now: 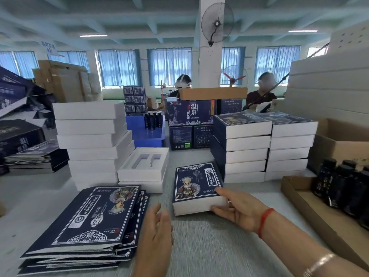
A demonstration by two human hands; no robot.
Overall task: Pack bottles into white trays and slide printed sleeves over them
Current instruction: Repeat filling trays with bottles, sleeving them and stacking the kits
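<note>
A white tray with a dark-blue printed sleeve over it (194,183) lies on the table in front of me. My right hand (237,206) grips its near right corner, thumb on top and fingers on the white end. My left hand (156,232) hovers with relaxed fingers just left of it, holding nothing. A pile of flat printed sleeves (87,222) lies at the near left. An uncovered white tray (143,166) with two cut-out slots sits on another tray behind. Dark bottles (339,184) stand in a cardboard tray (311,204) at the right.
Plain white trays are stacked at the left (89,140). Two stacks of sleeved trays (259,148) stand behind the one I hold. Blue cartons (189,124), a blue crate (147,134) with bottles and two people at work are further back. More flat sleeves (34,156) lie far left.
</note>
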